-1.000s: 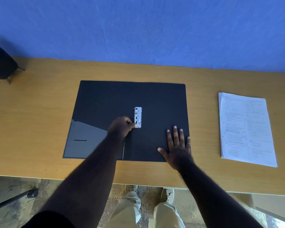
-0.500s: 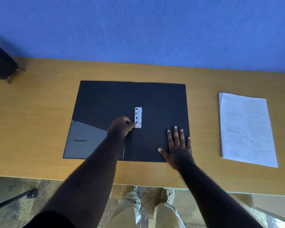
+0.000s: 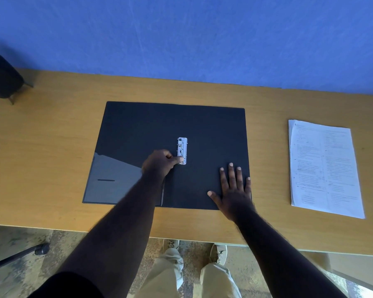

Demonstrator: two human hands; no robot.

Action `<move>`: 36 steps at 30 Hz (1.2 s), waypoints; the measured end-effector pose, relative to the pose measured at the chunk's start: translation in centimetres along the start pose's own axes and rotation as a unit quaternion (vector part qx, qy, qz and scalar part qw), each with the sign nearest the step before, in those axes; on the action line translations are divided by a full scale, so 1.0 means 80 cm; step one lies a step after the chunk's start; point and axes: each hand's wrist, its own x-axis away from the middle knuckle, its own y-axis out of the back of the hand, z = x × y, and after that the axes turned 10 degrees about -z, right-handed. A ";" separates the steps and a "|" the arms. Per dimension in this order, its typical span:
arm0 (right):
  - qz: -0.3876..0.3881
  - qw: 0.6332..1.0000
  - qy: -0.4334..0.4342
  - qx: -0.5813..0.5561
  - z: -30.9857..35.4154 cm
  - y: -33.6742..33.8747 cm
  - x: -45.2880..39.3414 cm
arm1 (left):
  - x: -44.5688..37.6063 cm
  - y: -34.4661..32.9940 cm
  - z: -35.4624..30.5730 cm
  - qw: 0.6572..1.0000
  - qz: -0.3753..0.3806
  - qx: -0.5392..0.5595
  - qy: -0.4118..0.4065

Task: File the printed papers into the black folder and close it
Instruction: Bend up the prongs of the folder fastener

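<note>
The black folder (image 3: 138, 130) lies open and flat in the middle of the wooden table (image 3: 47, 130). A small silver metal clip (image 3: 182, 148) sits near the folder's centre. My left hand (image 3: 159, 163) has its fingers curled, with the fingertips pinching the near end of that clip. My right hand (image 3: 232, 189) rests flat with spread fingers on the folder's near right corner. The printed papers (image 3: 323, 166) lie in a white stack on the table to the right, apart from the folder and both hands.
A dark round container (image 3: 2, 76) stands at the table's far left edge. A blue wall (image 3: 181, 35) rises behind the table. A glossy pocket (image 3: 112, 179) covers the folder's near left part. My legs and shoes show below the near table edge.
</note>
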 end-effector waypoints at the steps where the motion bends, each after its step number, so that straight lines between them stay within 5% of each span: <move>1: 0.000 1.000 0.000 0.000 0.000 0.000 0.000 | 0.000 0.000 0.000 1.000 0.005 0.013 0.004; 10: -0.006 1.000 0.001 0.000 -0.001 0.000 0.001 | -0.017 0.014 -0.019 0.981 0.056 0.178 0.054; 30: -0.005 1.000 -0.001 0.001 0.001 0.001 0.001 | -0.023 0.022 -0.064 0.959 0.079 0.253 0.102; 36: -0.016 1.000 0.009 -0.014 -0.002 0.006 0.003 | -0.011 0.010 -0.068 0.991 -0.037 0.121 -0.041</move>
